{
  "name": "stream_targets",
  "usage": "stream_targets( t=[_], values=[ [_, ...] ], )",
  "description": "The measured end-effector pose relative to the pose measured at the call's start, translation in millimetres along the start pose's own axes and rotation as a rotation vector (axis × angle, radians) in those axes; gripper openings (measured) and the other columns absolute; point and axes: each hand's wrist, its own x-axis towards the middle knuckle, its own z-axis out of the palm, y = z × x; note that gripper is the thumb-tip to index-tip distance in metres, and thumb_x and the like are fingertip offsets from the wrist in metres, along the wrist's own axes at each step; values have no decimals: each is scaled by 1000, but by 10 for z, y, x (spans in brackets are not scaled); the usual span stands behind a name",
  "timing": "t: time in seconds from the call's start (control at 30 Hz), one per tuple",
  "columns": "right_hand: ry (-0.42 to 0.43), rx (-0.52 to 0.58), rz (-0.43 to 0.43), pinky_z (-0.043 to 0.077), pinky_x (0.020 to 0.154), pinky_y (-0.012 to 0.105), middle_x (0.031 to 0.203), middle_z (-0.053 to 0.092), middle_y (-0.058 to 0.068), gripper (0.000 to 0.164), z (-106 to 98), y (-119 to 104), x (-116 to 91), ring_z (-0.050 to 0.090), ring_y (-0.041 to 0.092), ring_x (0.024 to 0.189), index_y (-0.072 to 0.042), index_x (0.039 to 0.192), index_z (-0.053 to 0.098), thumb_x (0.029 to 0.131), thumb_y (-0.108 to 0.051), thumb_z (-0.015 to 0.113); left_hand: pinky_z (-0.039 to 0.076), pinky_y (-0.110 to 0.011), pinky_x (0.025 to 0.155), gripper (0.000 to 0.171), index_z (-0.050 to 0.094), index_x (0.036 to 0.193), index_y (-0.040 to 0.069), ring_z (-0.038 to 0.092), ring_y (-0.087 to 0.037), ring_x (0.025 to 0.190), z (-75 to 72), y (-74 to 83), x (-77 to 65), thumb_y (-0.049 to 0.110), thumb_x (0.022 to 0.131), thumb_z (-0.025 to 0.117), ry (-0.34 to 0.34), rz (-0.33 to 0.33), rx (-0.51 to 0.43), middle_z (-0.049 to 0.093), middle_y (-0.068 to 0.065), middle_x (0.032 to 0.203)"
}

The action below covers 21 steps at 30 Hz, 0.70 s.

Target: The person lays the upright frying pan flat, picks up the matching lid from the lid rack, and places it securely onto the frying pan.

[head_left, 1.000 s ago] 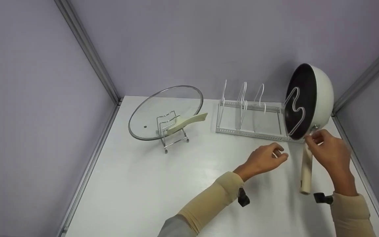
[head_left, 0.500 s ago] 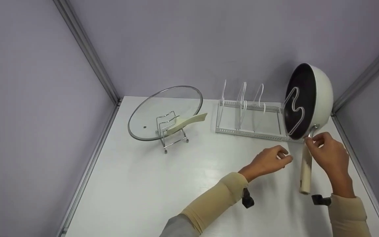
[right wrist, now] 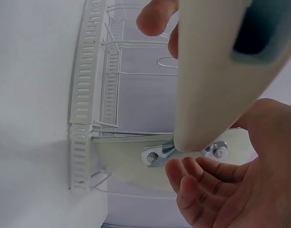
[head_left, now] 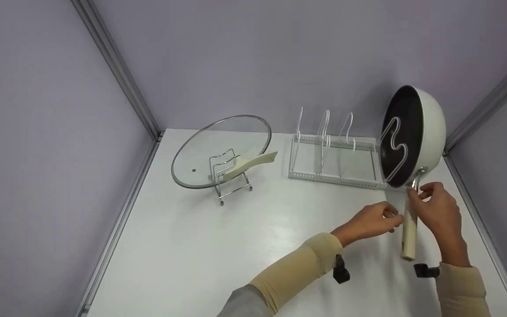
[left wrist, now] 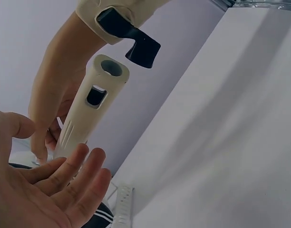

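A white frying pan with a dark interior stands on its edge in the right end of a white wire rack. Its cream handle points toward the front. Beside the upper handle is my right hand, thumb overlapping it in the head view; in the right wrist view the fingers are loosely bent near the metal bracket, not wrapped round it. My left hand is just left of the handle, its fingertips near it; the left wrist view shows relaxed fingers, palm up. Contact cannot be told.
A glass lid with a cream handle piece leans in a small chrome stand on the left of the white table. Several wire dividers rise from the rack. Walls enclose the back and sides.
My right hand has moved down from the pan's bracket along the upper handle. My left hand has moved right and forward of the body toward the handle. The pan has stayed in place.
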Motion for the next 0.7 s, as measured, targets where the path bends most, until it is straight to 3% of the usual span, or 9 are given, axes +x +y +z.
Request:
stream_targets(
  t=[0.23, 0.47, 0.7],
  values=[
    [-73, 20, 33, 45, 67, 35, 123, 66, 30, 72, 34, 22, -8, 68, 42, 98, 8, 135, 55, 105, -58, 52, 52, -20, 74, 36, 66, 128, 19, 67, 2, 79, 127, 15, 22, 45, 103, 60, 16, -18, 31, 75, 11, 104],
    [-140, 40, 69, 50, 79, 51, 129, 63, 34, 81, 55, 43, -18, 64, 51, 111, 10, 140, 51, 106, -63, 48, 52, -20, 74, 40, 63, 130, 17, 67, 0, 77, 228, 51, 28, 46, 103, 60, 26, -46, 52, 77, 8, 105],
    [-166, 59, 64, 50, 81, 49, 131, 62, 35, 84, 80, 56, -19, 63, 51, 114, 13, 143, 49, 106, -62, 49, 54, -22, 65, 43, 58, 135, 13, 67, -4, 75, 273, 56, 7, 40, 101, 60, -33, -42, -27, 73, 6, 106]
  ],
)
